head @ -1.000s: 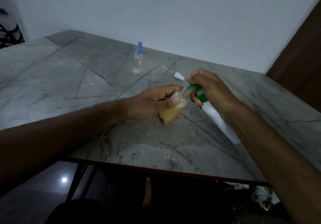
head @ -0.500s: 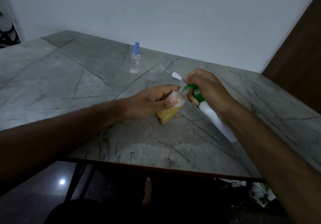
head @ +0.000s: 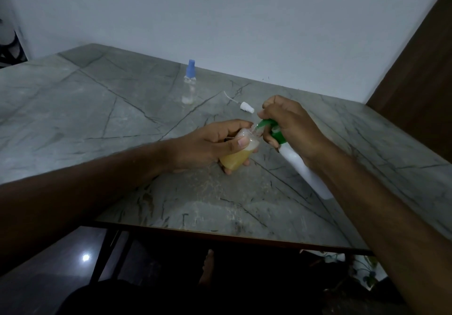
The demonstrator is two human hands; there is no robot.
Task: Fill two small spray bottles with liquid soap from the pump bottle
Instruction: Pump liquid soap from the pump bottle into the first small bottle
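The left hand (head: pixel 208 143) grips a spray bottle (head: pixel 236 159) of yellow soap. At three o'clock, the right hand (head: pixel 291 126) grips the pump bottle (head: pixel 303 168), hiding its pump head.

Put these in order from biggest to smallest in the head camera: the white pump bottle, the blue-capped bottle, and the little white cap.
1. White pump bottle, though it is nearer the camera.
2. Blue-capped bottle, farther back.
3. Little white cap.
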